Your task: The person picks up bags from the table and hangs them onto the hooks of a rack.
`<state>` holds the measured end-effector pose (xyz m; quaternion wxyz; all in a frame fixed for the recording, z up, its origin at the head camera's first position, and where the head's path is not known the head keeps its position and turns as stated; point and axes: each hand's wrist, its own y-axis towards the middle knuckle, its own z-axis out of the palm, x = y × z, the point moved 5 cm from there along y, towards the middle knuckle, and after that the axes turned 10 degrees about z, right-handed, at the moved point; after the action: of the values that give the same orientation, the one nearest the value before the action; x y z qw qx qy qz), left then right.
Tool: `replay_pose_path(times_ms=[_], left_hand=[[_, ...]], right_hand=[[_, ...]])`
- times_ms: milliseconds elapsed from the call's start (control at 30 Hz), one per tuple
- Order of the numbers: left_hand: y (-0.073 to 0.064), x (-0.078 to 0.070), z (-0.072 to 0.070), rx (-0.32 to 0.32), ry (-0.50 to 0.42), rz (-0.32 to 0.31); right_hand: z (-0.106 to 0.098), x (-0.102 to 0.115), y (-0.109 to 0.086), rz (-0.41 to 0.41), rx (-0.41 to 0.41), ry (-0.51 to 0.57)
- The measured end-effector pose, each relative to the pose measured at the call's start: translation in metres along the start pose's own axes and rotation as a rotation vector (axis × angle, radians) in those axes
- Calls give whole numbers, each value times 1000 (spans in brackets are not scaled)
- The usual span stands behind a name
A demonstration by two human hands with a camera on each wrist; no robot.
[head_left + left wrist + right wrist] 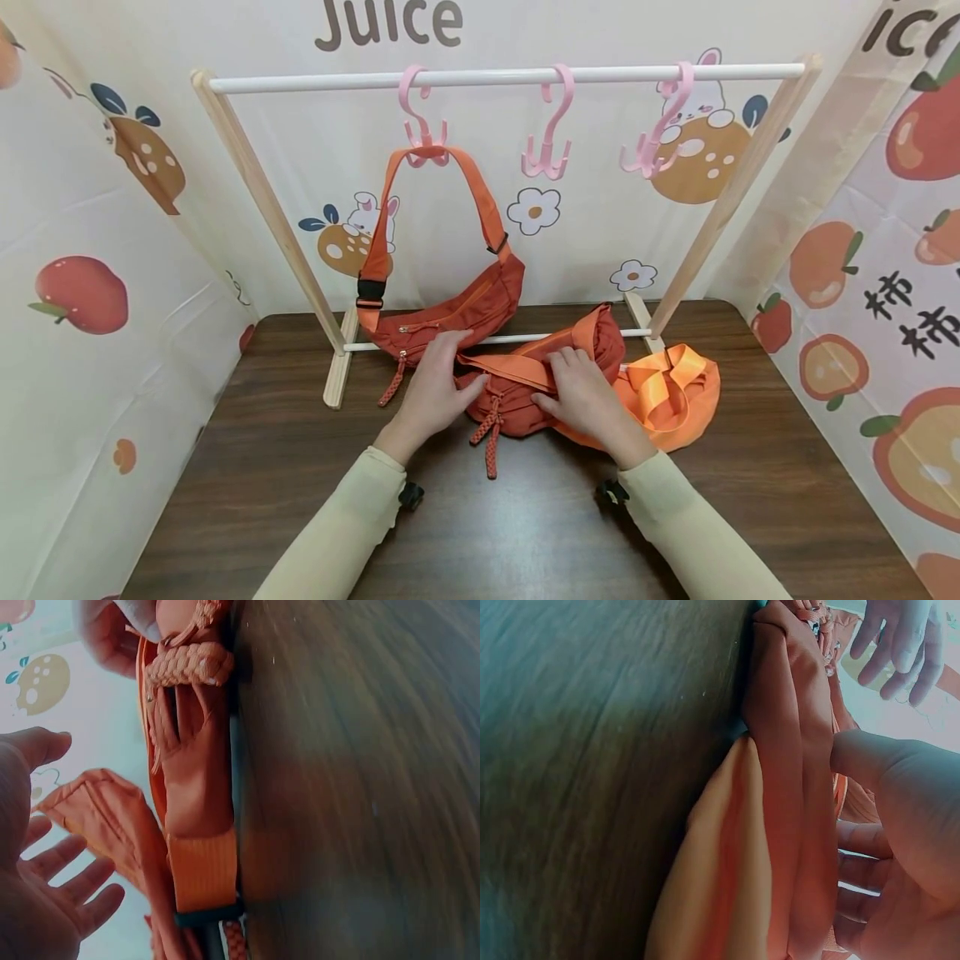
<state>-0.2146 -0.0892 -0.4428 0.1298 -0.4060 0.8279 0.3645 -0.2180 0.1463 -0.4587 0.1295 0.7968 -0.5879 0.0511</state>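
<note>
A creased, rust-red cloth bag (513, 421) with braided cords (491, 460) lies on the wood-grained surface (480, 550). The left hand (437, 385) spreads loose fingers beside it; the right hand's (587, 396) fingers touch it, gripping or not I cannot tell. Bright-orange bag (701, 404) alongside; similar rust-red bag (457, 310) hangs from a smooth pink hook (408, 96).

A person (697, 533) is wearing long, pale cream sleeves (330, 533), the plain fabric ending in cuffs (388, 465) at the wrists, while a small black fitting (411, 496) is jutting from the inner side of each forearm
</note>
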Motion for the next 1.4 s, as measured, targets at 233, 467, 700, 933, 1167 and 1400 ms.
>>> replay_pose_path(times_ms=[233,467,700,933,1167,1400], left_hand=[[3,0,21,95,13,2],[4,2,32,146,37,0],[6,1,34,172,62,-11],[8,6,36,190,108,-25],[8,9,36,195,133,-19],[6,10,36,198,185,-26]], right_hand=[[3,1,-1,-4,-14,-22],[4,1,-3,-10,-35,-24],[1,3,-4,-42,-60,-48],[-5,9,-9,-52,-56,-105],[-20,22,-14,-90,-88,-159],[-36,33,-18,-144,-165,-185]])
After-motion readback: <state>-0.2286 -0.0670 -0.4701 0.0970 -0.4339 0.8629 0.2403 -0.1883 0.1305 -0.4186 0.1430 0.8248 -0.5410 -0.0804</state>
